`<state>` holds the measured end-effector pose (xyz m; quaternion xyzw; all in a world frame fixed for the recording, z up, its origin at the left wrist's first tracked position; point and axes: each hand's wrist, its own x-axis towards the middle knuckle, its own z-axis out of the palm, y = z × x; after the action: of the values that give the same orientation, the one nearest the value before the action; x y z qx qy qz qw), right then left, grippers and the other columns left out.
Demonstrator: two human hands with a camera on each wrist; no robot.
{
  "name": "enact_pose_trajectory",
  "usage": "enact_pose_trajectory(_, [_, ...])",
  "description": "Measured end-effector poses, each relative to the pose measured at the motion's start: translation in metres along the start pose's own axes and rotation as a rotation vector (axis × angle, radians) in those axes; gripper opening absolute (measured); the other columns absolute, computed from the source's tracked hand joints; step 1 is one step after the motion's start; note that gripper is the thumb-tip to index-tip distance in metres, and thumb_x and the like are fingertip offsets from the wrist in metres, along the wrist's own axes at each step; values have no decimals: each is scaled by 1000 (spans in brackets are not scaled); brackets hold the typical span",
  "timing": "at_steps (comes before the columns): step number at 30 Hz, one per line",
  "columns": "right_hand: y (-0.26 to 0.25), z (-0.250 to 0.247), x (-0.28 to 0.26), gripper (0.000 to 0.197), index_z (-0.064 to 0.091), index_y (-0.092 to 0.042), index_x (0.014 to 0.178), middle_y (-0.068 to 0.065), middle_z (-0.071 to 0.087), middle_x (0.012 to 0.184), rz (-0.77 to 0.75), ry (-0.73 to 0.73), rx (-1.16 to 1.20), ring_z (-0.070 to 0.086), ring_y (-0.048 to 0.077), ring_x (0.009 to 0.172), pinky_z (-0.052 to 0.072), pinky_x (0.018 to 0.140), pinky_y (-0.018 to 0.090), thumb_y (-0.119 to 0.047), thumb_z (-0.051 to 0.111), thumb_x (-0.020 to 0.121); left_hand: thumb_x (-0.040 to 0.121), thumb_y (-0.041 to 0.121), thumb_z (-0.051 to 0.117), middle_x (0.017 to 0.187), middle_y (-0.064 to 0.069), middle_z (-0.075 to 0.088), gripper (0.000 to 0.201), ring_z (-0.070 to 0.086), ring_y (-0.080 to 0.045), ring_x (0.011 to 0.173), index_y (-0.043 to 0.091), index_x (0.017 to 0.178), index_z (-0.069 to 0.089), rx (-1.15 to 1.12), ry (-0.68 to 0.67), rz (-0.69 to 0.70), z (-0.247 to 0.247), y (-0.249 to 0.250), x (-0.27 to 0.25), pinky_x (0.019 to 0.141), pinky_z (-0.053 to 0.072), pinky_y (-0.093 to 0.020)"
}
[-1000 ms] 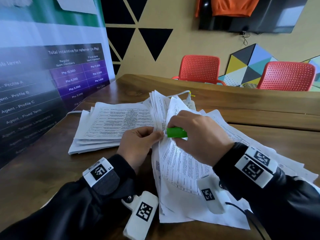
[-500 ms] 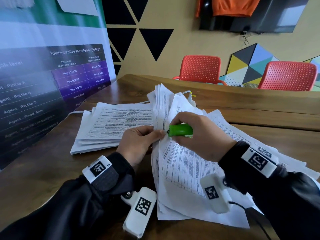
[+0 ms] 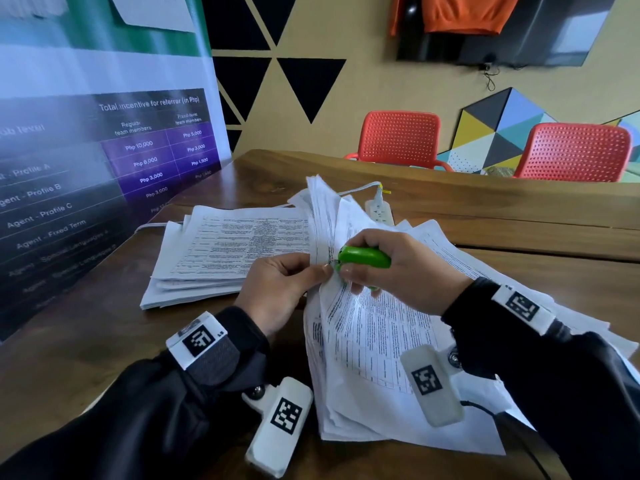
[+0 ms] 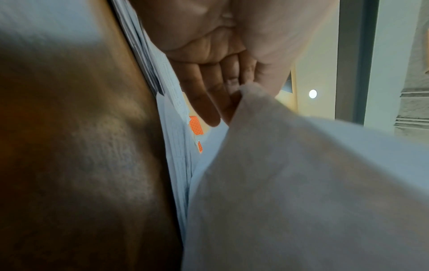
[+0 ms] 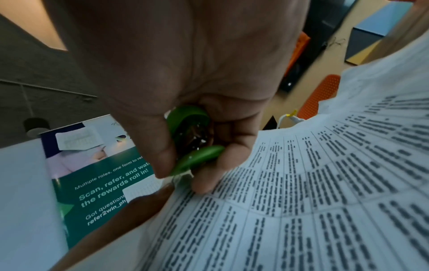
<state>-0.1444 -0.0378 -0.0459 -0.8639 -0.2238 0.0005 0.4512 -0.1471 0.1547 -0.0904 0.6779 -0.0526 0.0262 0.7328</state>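
Note:
A sheaf of printed sheets (image 3: 374,341) is raised at its top corner from a loose pile on the wooden table (image 3: 104,341). My left hand (image 3: 317,271) pinches that corner between thumb and fingers; in the left wrist view the left hand (image 4: 223,102) lies against the paper (image 4: 301,183). My right hand (image 3: 346,268) grips a small green staple remover (image 3: 363,258), whose nose touches the same corner beside the left thumb. The right wrist view shows the staple remover (image 5: 197,159) held in curled fingers over the printed sheets (image 5: 325,183).
A tidier stack of papers (image 3: 225,251) lies to the left. A white power strip (image 3: 379,211) with its cable sits behind the pile. A printed banner (image 3: 104,150) stands along the left edge. Two red chairs (image 3: 400,138) (image 3: 575,150) stand beyond the table.
My right hand has turned a little, so more of the green staple remover shows at the paper corner. The left hand keeps its pinch in the same place.

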Motion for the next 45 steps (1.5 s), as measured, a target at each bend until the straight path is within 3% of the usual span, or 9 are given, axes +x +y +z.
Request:
enact_pose_trajectory(6, [4,-1,-2,19,66,-25,94,-7,68,85,-20,34,-223,56,0,67,47,60,12,-21,79,81,83,5,76,95,-18,77,8,71,-34,91,4,91,79,3,38,-1,-1,-2,0,95,54,-57])
enact_pose_trajectory(9, [9,-4,0,20,66,-27,95,-9,67,86,42,-16,-382,59,3,71,46,62,13,-31,78,79,85,4,74,94,-16,78,8,72,-31,90,4,91,79,10,71,-10,-3,-3,2,94,56,-53])
enact_pose_trajectory(12, [13,-7,1,26,67,-25,100,-9,67,92,122,-170,-544,62,10,80,51,72,25,-40,77,80,84,3,74,91,-13,78,7,72,-26,85,8,84,79,41,79,-28,-3,-5,2,92,58,-49])
enact_pose_trajectory(15, [12,-6,1,35,69,-26,104,-12,69,97,82,-190,-482,64,4,90,53,83,25,-55,68,85,84,4,75,90,-13,78,12,72,-28,83,14,78,79,43,70,-31,0,-6,1,87,57,-52])
enact_pose_trajectory(20, [2,5,5,12,67,-20,87,-3,71,83,-43,125,-229,65,13,81,54,79,34,-31,67,92,86,1,72,84,-8,78,11,72,-19,74,11,83,77,47,44,29,6,-3,-4,72,59,-35])
enact_pose_trajectory(26, [5,8,3,10,67,-19,77,-1,71,75,-4,105,-225,66,14,74,55,76,39,-22,68,86,86,0,73,88,-10,78,7,72,-17,78,5,88,77,49,32,89,9,-3,-8,76,59,-33])
enact_pose_trajectory(34, [0,9,1,10,67,-19,79,-2,70,76,16,109,-261,64,15,75,55,73,37,-21,63,88,86,1,73,82,4,78,18,73,-8,77,18,81,77,71,-71,156,11,0,-10,69,55,-20])
enact_pose_trajectory(39, [-2,7,0,9,65,-17,80,-5,66,74,-12,100,-280,60,9,71,47,68,23,-19,64,88,96,2,59,86,-6,76,19,71,-15,80,9,91,75,10,-55,116,7,4,-3,78,56,-28])
enact_pose_trajectory(45, [0,8,0,8,65,-16,81,-3,66,79,-53,47,-310,57,8,73,44,64,17,-19,64,89,97,-9,46,82,-2,73,35,68,-13,61,10,93,74,174,-145,15,-5,15,2,55,56,-27])
